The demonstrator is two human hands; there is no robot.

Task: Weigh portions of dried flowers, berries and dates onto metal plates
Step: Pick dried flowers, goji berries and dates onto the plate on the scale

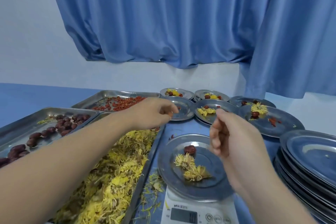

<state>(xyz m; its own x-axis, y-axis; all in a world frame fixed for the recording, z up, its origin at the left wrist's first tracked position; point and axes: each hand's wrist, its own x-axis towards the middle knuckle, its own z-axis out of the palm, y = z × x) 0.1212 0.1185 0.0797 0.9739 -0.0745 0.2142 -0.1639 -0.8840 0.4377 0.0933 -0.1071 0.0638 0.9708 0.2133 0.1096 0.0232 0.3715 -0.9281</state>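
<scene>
A round metal plate [169, 172] sits on a white digital scale [181, 214]; it holds one dark red date [190, 150] and two dried yellow flowers [190, 167]. My left hand [152, 112] reaches over the trays toward a far plate [183, 111], fingers pinched on what looks like a few red berries. My right hand [231, 136] hovers above the plate on the scale, fingers loosely curled with nothing visible in them. Trays hold yellow flowers [112, 172], dates [47, 132] and red berries [120, 105].
Several filled plates [272, 121] lie along the back of the blue table. A stack of empty metal plates [309, 160] stands at the right. Loose petals [152, 187] litter the table beside the scale. A blue curtain [181, 23] hangs behind.
</scene>
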